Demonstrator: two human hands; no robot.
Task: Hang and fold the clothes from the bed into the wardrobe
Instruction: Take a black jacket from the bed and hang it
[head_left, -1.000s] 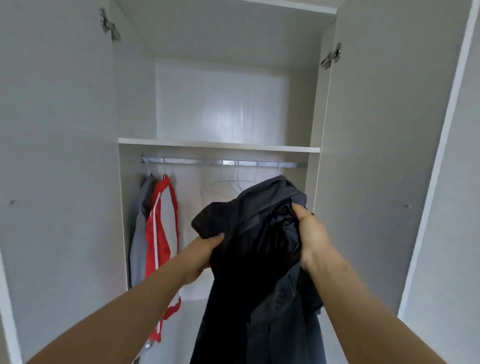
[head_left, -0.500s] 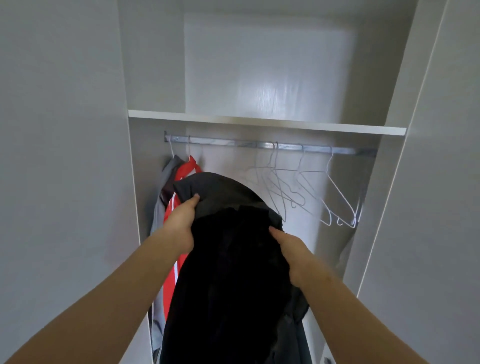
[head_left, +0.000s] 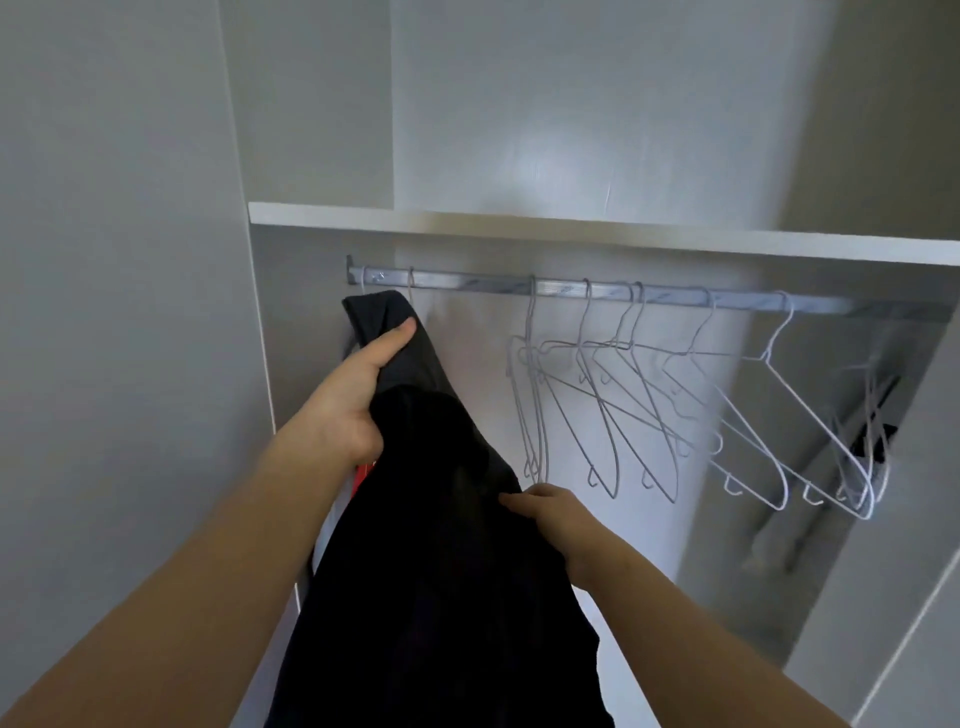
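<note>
Under the rail (head_left: 571, 290), left hand (head_left: 340, 410) and right hand (head_left: 553, 514) clamp fingers on one dark garment (head_left: 441, 571), mostly hiding red cloth (head_left: 363, 474); overlapping hangers (head_left: 613, 345) resist counting.

Hangers (head_left: 649, 405) on rail (head_left: 571, 291), under shelf (head_left: 571, 231)

Soft, even daylight; a pale sheen glares on the wardrobe's back panel (head_left: 561, 156). Hangers (head_left: 649, 405) look motion-blurred, and straight edges bow toward the frame's edges.
</note>
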